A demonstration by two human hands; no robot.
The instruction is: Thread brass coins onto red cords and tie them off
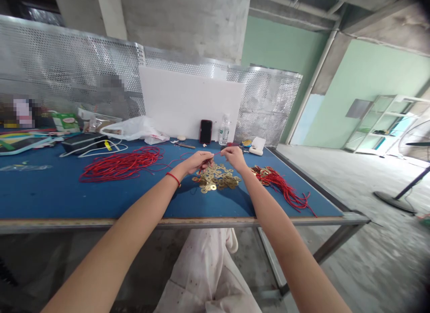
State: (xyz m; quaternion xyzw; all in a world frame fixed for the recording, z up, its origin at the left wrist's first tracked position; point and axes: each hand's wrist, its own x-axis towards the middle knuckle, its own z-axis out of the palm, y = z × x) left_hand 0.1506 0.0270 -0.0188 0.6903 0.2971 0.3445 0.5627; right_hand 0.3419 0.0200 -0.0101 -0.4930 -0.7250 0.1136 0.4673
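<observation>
Both my hands are closed on a thin red cord [217,153], which runs between them above the table. My left hand [200,160] pinches one part of it, and a small dark bit, perhaps a coin, shows at the fingers. My right hand [234,157] grips the cord a short way to the right. Below them lies a spread of brass coins with holes [221,178]. To the left rests a large bundle of loose red cords [122,164]. On the right are coins tied to red cords [282,184], tails trailing toward the front edge.
A phone [205,132] and a clear bottle [224,131] stand by the white board [191,97]. Farther left are a white plastic bag [134,128] and a black box [82,143] with white cable. A white object [257,145] sits at the back right of the blue table [141,203].
</observation>
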